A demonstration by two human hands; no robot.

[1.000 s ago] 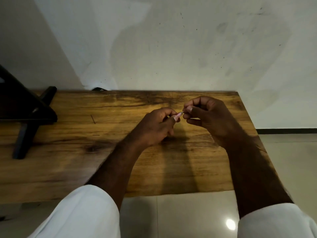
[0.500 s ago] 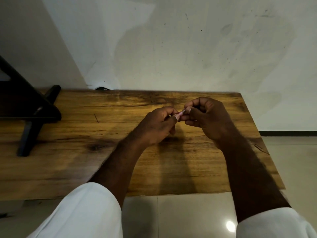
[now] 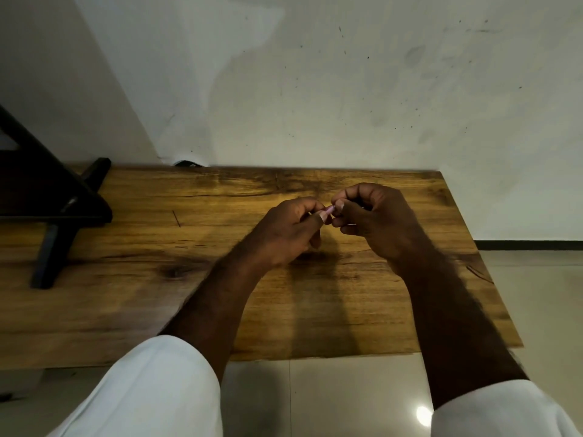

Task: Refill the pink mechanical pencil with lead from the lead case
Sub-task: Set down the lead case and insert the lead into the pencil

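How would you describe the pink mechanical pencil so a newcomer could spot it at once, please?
Over the wooden table by the white wall, two hands meet near the middle. The pink mechanical pencil shows as a short pale sliver pinched between left hand and right hand, the only pink thing.

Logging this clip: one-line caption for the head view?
Left hand grips a slim pink mechanical pencil; right hand pinches its end, above a brown wooden tabletop.
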